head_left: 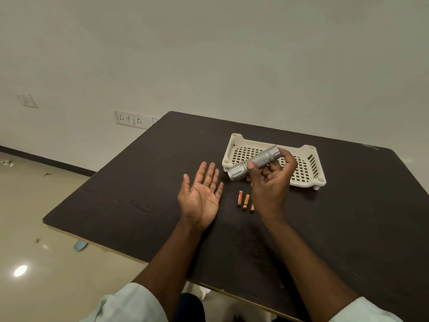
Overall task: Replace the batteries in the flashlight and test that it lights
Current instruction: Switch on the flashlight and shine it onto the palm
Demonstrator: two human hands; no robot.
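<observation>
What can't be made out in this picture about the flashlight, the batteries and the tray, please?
All in the head view:
- Flashlight: whether it is lit; its lens end faces away, and the right hand covers part of the barrel.
- Third battery: mostly hidden behind the right wrist.
- Battery labels: too small to read.
- Tray: its middle is hidden by the flashlight and hand.
- Left hand: palm up, holds nothing.

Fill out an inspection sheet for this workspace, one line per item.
Surface: dark table, bare apart from the items below.
Job's things: silver flashlight held above the table; three batteries lying loose near the hands.
Clutter: white perforated tray, nothing seen inside.
Hands: left hand open, palm up; right hand grips the flashlight.
Cables: nothing seen.
Surroundings: wall sockets, glossy floor with scraps.
</observation>
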